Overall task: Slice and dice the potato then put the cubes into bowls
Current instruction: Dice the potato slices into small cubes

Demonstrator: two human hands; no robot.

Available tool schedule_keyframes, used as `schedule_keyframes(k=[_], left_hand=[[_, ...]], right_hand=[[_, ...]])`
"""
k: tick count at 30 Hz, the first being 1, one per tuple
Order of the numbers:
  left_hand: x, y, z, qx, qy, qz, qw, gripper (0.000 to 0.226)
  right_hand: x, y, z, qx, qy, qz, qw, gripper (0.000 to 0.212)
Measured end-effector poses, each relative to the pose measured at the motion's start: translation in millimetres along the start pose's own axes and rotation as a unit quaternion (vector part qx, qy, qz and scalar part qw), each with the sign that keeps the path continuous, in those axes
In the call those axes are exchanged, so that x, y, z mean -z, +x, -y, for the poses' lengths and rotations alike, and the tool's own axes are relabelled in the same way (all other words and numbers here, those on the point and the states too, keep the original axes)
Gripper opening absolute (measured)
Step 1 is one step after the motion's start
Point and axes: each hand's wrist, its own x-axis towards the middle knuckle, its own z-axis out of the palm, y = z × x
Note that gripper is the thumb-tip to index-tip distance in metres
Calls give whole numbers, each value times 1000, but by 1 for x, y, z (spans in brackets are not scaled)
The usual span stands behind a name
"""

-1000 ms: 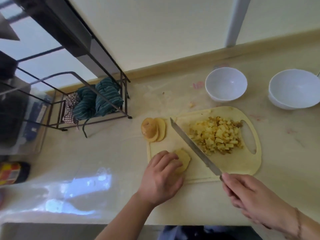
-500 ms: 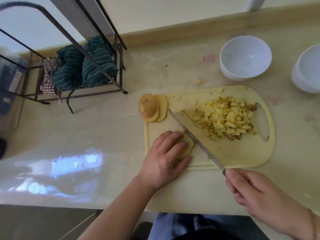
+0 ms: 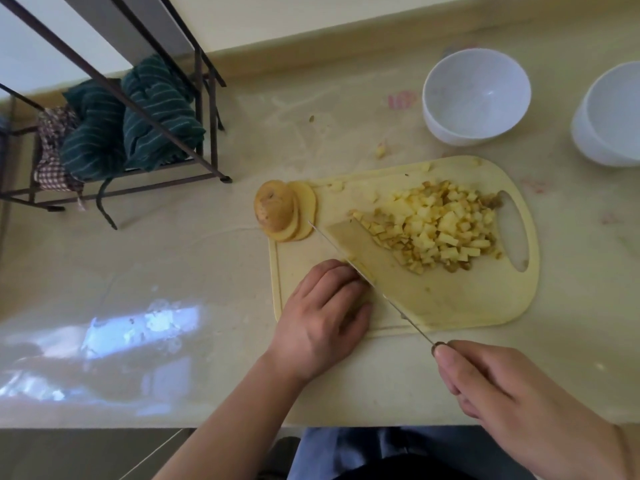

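Yellow potato cubes heaped; right hand grips knife, left hand presses slice.

The person has two bare arms with no sleeves showing, a left hand and a right hand with no rings, and blue-grey trousers.
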Motion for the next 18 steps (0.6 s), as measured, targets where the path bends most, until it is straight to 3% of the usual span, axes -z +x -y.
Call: schedule_keyframes(k=[10,18], left_hand=[[1,2,-1,10,-2,6,1000,21],[2,5,-3,14,-10,-5,1000,21]], right_hand=[[7,-4,-1,-25,-22,22,999,88],[2,19,3,19,-39,19,999,61]])
